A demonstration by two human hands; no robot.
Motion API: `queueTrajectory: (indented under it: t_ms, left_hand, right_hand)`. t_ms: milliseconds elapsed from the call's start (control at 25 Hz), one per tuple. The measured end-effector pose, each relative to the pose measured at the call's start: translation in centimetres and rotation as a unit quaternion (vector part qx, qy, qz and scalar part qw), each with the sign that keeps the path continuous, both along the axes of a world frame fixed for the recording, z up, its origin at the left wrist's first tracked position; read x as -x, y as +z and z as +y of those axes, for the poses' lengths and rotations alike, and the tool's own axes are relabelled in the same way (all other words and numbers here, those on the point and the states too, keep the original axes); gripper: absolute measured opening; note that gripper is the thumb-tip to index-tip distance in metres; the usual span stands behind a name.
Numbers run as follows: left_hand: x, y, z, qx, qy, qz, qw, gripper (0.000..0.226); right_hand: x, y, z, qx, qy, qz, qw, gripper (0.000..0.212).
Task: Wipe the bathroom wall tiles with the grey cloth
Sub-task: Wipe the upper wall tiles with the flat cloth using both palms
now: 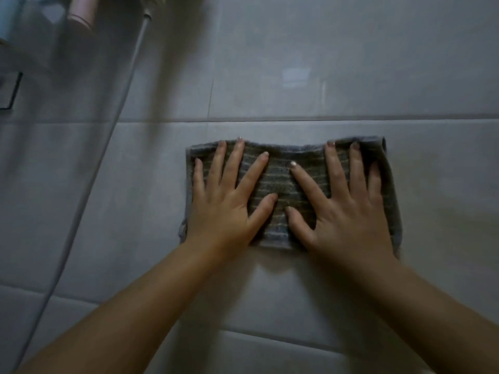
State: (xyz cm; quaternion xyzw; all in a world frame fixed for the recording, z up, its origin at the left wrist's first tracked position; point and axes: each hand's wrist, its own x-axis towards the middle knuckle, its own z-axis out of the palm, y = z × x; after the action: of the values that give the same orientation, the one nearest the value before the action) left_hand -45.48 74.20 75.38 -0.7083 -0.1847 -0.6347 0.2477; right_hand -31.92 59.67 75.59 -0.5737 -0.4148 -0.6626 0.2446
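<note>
A grey striped cloth (283, 182), folded into a rectangle, lies flat against the grey wall tiles (297, 63), just below a horizontal grout line. My left hand (226, 203) presses on the cloth's left half with fingers spread and straight. Beside it, my right hand (343, 209) presses flat on the right half, fingers also spread. Both thumbs point toward the cloth's middle. The cloth's lower corners are hidden under my palms.
A pale shower hose (108, 147) runs down the wall at the left, from a fitting at the top. A pink bottle (83, 12) and a bluish object (8, 17) stand at the top left. A dark-edged plate (10, 90) sits on the left edge.
</note>
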Motion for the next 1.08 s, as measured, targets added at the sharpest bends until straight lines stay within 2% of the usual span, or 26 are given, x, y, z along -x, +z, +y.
queueTrajectory:
  t_ms: [80, 160, 240, 360, 440, 720, 800, 960, 1080]
  left_hand:
    - [-0.3, -3.5, -0.2, -0.018, 0.012, 0.021, 1.0, 0.067]
    - [-0.4, -3.8, -0.2, -0.026, 0.015, 0.033, 0.999, 0.068]
    - [-0.7, -0.6, -0.7, -0.012, 0.012, 0.034, 0.999, 0.07]
    - [-2.8, 5.2, -3.6, 0.036, -0.001, 0.026, 0.999, 0.073]
    - [-4.8, 6.7, -5.8, 0.036, -0.008, 0.02, 0.999, 0.074]
    - [-6.4, 0.1, -6.4, -0.059, -0.007, 0.043, 0.997, 0.069]
    - [-6.5, 1.2, -6.8, -0.062, -0.002, 0.053, 0.997, 0.07]
    - [-8.3, 5.8, -9.5, -0.003, -0.006, 0.036, 0.999, 0.072]
    - [-9.8, 4.4, -10.8, -0.027, -0.022, 0.041, 0.999, 0.069]
  right_hand:
    - [0.0, -3.8, -0.4, 0.017, 0.009, -0.02, 1.0, 0.066]
    - [-0.4, -4.2, -0.7, 0.048, 0.007, -0.048, 0.998, 0.063]
    - [-1.3, -0.9, -1.1, 0.036, -0.006, -0.043, 0.998, 0.057]
    - [-3.1, 4.9, -3.2, -0.014, -0.02, 0.042, 0.999, 0.058]
    - [-4.6, 6.0, -5.1, -0.022, -0.037, 0.073, 0.996, 0.059]
    - [-6.4, -0.9, -7.2, -0.017, -0.065, 0.03, 0.997, 0.059]
    - [-6.8, 0.7, -7.6, -0.006, -0.078, 0.02, 0.997, 0.061]
    - [-8.2, 5.7, -9.5, -0.011, -0.076, 0.076, 0.994, 0.063]
    - [-9.5, 4.0, -11.0, -0.029, -0.075, 0.088, 0.993, 0.061]
